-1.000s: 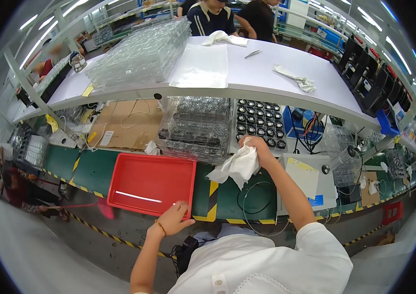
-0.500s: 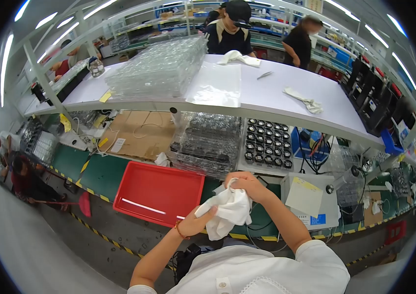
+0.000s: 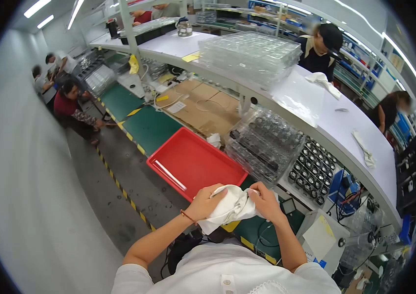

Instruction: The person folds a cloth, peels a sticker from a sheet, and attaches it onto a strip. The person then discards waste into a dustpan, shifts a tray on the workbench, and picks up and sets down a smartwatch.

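A crumpled white cloth (image 3: 232, 208) is stretched between my two hands, just in front of my body. My left hand (image 3: 208, 203) grips its left side, the thumb lying on top of the fabric. On the right side, my right hand (image 3: 265, 201) pinches the cloth between thumb and fingers. Whether anything is wrapped inside the folds cannot be seen. Just beyond my left hand sits a red plastic tray (image 3: 195, 164) on the green bench top (image 3: 156, 130), with light glinting off its bottom.
Behind the tray are stacked clear plastic trays (image 3: 266, 144) and flattened cardboard (image 3: 203, 105). A tray of round black parts (image 3: 312, 169) lies to the right, near a grey box (image 3: 323, 237). The white shelf (image 3: 330, 110) runs overhead; co-workers stand beyond it and in the left aisle.
My view has swung left, so the bench appears tilted and further right. My hands have moved level, and the cloth is drawn out sideways instead of hanging bunched.
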Tool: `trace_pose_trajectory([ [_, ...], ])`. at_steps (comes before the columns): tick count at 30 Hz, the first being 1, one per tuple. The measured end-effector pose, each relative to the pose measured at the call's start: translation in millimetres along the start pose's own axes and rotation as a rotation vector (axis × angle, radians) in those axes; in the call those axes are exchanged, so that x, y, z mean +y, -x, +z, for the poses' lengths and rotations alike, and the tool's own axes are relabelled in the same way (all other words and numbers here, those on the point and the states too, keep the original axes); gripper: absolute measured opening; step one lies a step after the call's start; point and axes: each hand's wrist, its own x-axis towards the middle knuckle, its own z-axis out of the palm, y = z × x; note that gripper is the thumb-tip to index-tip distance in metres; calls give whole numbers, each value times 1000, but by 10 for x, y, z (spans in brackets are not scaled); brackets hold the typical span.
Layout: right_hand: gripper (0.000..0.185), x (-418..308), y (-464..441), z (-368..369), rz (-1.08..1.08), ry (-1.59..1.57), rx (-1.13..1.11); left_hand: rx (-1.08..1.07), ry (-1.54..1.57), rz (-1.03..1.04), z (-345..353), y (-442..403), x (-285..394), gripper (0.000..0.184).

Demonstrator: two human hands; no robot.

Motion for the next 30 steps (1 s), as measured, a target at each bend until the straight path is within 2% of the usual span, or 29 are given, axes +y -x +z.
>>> trace_pose_trajectory([
  [1,32,-202,105,-36,-150,206,-91,0,-8,1,-5,36,3,27],
  [2,45,-254,124,-14,-134,234,-196,46,13,-11,-2,65,-4,28],
  [4,54,-371,200,81,-226,313,-224,97,49,-34,51,122,-35,30],
  [5,54,-381,200,148,-210,306,-174,156,-26,19,93,120,-35,28],
  [6,55,-371,178,198,-171,352,-201,111,-33,35,123,130,36,28],
  [7,56,-376,150,194,-136,405,-235,131,-190,110,131,162,150,25],
  [8,56,-395,142,164,-125,413,-208,162,-344,183,134,190,226,22],
  [10,55,-422,134,90,-210,334,-318,129,-406,287,157,207,277,20],
  [11,51,-367,148,91,-320,249,-260,114,-476,372,164,204,285,18],
  [14,44,-374,187,-42,-269,305,-347,69,-541,504,176,140,291,21],
  [15,33,-365,207,-92,-222,307,-350,49,-562,509,187,119,331,22],
  [16,33,-337,242,-135,-214,307,-349,43,-557,506,201,85,356,22],
  [19,22,-208,297,-231,-251,341,-139,8,-575,569,182,30,352,23],
  [20,20,-264,338,-287,-167,343,-137,-12,-576,563,177,30,396,22],
  [23,15,-239,394,-327,-170,315,-5,0,-548,622,140,7,355,16],
  [24,16,-257,427,-373,-175,309,-41,73,-556,582,115,37,367,16],
  [26,19,-353,462,-353,-206,302,-120,2,-550,582,73,103,391,17],
  [28,28,-465,514,-259,-199,190,-103,21,-586,576,73,175,369,18],
  [29,40,-495,523,-183,-222,176,-138,-9,-616,590,87,206,356,19],
  [30,40,-527,511,-112,-228,181,-157,11,-613,581,102,223,356,19],
])
